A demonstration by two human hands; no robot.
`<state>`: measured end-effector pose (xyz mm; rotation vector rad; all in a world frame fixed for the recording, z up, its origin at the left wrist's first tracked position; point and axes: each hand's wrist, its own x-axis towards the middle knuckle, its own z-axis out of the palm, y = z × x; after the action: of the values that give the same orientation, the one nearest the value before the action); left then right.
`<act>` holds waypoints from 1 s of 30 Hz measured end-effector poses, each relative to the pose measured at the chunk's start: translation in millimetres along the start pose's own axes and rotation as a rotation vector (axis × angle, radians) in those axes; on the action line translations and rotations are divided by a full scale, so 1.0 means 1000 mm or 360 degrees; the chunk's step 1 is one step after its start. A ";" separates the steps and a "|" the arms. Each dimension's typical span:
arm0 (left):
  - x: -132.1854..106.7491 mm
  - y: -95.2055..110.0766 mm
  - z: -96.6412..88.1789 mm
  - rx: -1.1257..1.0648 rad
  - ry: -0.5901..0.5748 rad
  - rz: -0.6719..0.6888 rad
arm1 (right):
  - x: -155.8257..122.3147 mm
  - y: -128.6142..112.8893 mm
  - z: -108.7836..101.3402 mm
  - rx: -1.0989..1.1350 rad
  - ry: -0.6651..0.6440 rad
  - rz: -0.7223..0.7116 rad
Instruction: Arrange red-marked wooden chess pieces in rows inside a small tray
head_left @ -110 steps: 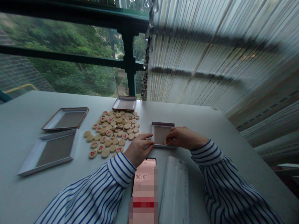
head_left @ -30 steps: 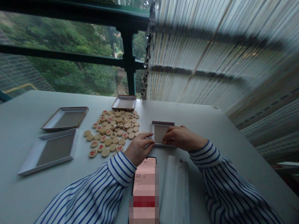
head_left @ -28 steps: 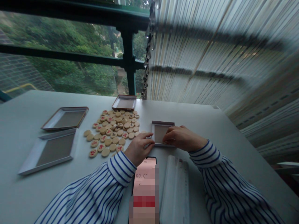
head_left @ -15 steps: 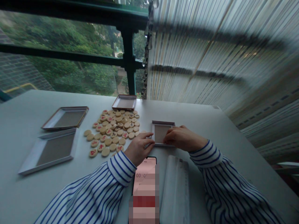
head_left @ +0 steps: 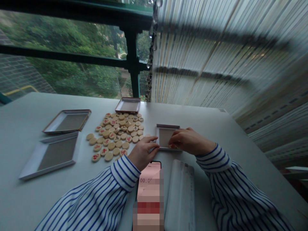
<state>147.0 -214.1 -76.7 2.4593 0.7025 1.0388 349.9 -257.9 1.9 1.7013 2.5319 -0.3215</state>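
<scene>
A small shallow box (head_left: 165, 136) with a grey-brown bottom lies in front of me. My left hand (head_left: 145, 150) grips its near left corner between thumb and fingers. Over its near right part is my right hand (head_left: 189, 141), fingertips pinched together at a wooden xiangqi piece (head_left: 172, 146) with a red character; the fingers partly cover that piece. Left of the box spreads a heap of round xiangqi pieces (head_left: 111, 146), some with red or black characters up, others plain side up.
Two shallow trays, a brown-rimmed one (head_left: 67, 111) and a white one (head_left: 57, 166), lie at the left. Another box lid (head_left: 128, 112) is behind the heap. Nearest me are a phone (head_left: 149, 170) showing a timer and a clear plastic-wrapped pack (head_left: 180, 192).
My right hand has lifted slightly, uncovering the red-marked xiangqi piece at its fingertips. My left hand stays at the box corner.
</scene>
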 end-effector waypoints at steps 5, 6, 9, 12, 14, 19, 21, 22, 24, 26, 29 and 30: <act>0.000 0.001 -0.001 0.0002 0.0008 0.0012 | 0.000 -0.002 -0.004 -0.0066 0.0150 0.0103; 0.000 0.001 -0.001 0.0001 0.0010 0.0013 | 0.000 -0.002 -0.004 -0.0081 0.0189 0.0121; 0.000 0.002 0.000 -0.0012 0.0013 -0.0008 | 0.001 -0.004 -0.005 -0.0118 0.0316 0.0183; 0.000 0.002 -0.001 -0.0027 0.0044 -0.0046 | 0.002 -0.005 -0.006 -0.0140 0.0457 0.0263; 0.000 0.002 -0.002 -0.0028 0.0075 -0.0078 | 0.002 -0.006 -0.006 -0.0134 0.0551 0.0301; 0.002 0.004 -0.006 -0.0036 0.0146 -0.0077 | 0.003 -0.009 -0.006 -0.0097 0.0679 0.0317; 0.003 0.005 -0.007 -0.0036 0.0168 -0.0059 | 0.003 -0.010 -0.006 -0.0092 0.0702 0.0307; 0.003 0.005 -0.008 -0.0033 0.0177 -0.0055 | 0.003 -0.010 -0.006 -0.0089 0.0708 0.0299; 0.004 0.004 -0.009 -0.0021 0.0197 -0.0061 | 0.003 -0.011 -0.007 -0.0083 0.0712 0.0286; 0.004 0.003 -0.012 -0.0008 0.0224 -0.0068 | 0.002 -0.012 -0.009 -0.0071 0.0713 0.0278; 0.006 0.001 -0.020 0.0014 0.0264 -0.0091 | 0.001 -0.013 -0.010 -0.0057 0.0733 0.0265; 0.007 0.001 -0.023 0.0021 0.0280 -0.0102 | 0.001 -0.013 -0.011 -0.0055 0.0741 0.0260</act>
<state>133.9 -207.4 -57.6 2.3595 0.8399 1.2401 338.4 -259.7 14.0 2.1631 2.6383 0.1490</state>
